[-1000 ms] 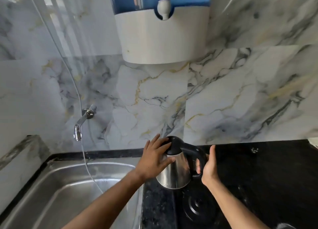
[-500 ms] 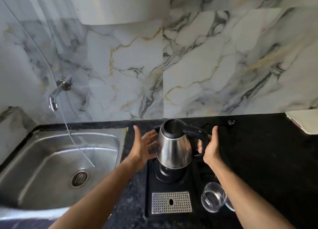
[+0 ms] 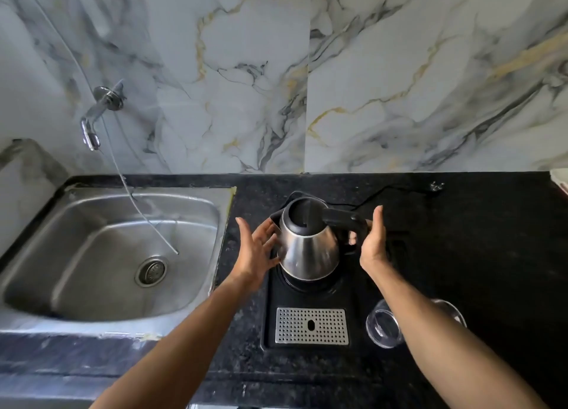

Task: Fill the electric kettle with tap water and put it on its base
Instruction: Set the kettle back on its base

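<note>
1. Sink [image 3: 190,212]: left of counter [image 3: 461,255].
2. Tap [image 3: 95,116]: on wall behind sink.
3. Kettle [image 3: 307,248]: on base [image 3: 310,285], between both hands.
4. Grille [image 3: 312,325]: before kettle.
5. Glass [image 3: 382,328]: right of grille.

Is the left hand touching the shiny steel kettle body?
Cannot tell. In the head view the open left hand lies along the steel kettle, its fingers overlapping its edge; no clear contact or gap shows.

Steel kettle [image 3: 309,251], black lid shut, upright on black base [image 3: 310,285]

Black counter [image 3: 461,255]: sink [image 3: 92,285] inset L, kettle base tray [image 3: 270,316], glass [image 3: 381,328] R
</note>
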`<state>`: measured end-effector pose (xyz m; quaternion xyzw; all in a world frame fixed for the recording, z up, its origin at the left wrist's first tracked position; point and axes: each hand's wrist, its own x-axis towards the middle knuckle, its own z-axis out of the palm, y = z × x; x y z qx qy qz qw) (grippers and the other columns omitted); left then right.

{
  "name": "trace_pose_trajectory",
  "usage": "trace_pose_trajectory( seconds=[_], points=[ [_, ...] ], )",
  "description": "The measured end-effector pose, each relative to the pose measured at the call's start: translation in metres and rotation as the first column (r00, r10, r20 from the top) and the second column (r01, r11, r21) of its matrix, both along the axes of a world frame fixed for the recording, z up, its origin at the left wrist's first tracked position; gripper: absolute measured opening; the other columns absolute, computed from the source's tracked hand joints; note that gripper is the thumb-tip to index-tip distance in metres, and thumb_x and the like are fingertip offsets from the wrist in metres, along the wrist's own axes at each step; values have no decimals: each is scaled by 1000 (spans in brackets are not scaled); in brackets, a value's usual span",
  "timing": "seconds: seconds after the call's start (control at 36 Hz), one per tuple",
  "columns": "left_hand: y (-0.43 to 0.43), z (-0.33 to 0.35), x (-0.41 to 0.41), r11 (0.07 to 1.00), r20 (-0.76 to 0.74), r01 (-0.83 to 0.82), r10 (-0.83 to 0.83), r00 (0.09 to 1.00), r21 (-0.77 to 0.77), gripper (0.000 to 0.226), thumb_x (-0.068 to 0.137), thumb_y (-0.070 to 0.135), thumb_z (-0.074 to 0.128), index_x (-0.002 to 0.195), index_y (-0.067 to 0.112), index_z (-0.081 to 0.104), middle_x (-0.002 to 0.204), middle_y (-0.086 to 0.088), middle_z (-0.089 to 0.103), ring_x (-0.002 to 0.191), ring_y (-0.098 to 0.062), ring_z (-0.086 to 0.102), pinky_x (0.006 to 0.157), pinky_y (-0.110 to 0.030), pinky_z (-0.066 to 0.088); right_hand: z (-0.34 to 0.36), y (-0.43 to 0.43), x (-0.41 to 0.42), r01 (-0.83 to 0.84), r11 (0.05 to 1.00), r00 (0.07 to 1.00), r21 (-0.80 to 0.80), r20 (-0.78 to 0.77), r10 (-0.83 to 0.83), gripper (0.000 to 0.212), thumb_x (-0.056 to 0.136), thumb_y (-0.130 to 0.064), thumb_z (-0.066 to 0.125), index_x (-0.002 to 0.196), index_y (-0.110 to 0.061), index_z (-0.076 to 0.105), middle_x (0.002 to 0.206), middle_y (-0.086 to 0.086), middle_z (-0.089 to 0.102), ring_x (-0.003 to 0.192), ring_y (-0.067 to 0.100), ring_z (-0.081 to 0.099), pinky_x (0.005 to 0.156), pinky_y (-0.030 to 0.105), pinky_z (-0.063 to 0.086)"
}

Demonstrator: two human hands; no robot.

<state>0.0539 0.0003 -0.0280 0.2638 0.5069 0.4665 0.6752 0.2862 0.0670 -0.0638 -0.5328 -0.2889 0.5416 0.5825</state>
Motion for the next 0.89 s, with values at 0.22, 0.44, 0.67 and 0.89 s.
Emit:
trace_pose_trajectory(
  seconds=[0.22,0.44,0.67,0.89],
  points=[
    [-4,-7,-1,1000,-2,13,-13,1000,27,104,77,89,8,151,26,44,157,3,46,144,-18,41,116,-61,33,-10,-4,9,-49,999,997,-16,-60,48,60,92,-58,45,52,-14,58,43,0,50,35,13,41,37,22,30],
    [-10,-8,-3,995,-43,80,-78,996,54,103,65,100,21,138,38,59,147,12,58,138,-7,46,111,-57,39,-12,-12,16,-70,998,989,7,-128,70,45,93,-30,48,53,-14,60,42,1,50,34,13,41,37,23,29],
    [-11,-5,-3,999,-58,50,-49,997,11,95,76,89,13,141,34,57,152,4,52,141,-16,43,113,-62,36,-13,-13,16,-119,991,991,55,-49,122,43,83,-37,53,45,-17,58,40,1,48,35,14,41,39,24,31],
    [-10,-2,-1,997,-70,72,-71,995,14,77,75,90,18,115,51,71,116,30,70,132,-7,49,105,-53,46,-22,-14,22,-124,990,992,69,11,124,38,71,-42,50,42,-18,55,40,3,46,39,16,41,47,28,35]
  ],
)
